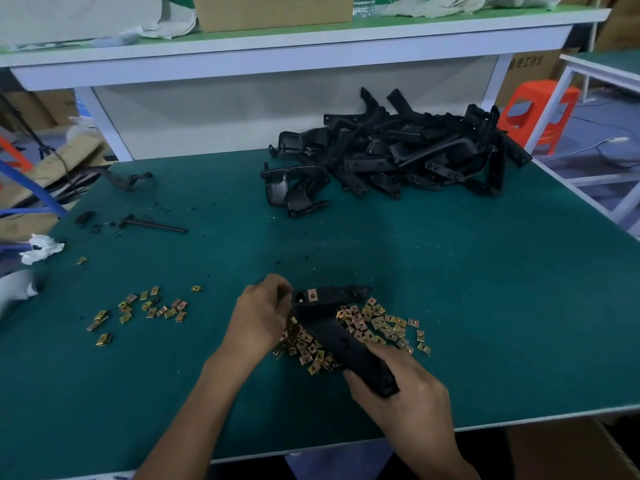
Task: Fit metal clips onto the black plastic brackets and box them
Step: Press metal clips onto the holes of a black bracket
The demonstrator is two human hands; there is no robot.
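Head view: green-matted workbench, with a heap of black plastic brackets at far right, nobody touching it. One long black plastic bracket lies diagonally over the near pile of brass-coloured square metal clips. Right hand has its fingers wrapped round the near end. Left hand has its fingers bunched at the far end; cannot tell if they pinch a clip. One copper-toned fitted clip sits on that far end. Step looks like mid-clipping. Next move needs any remaining clip seated square, then boxing. No box clearly identifiable.
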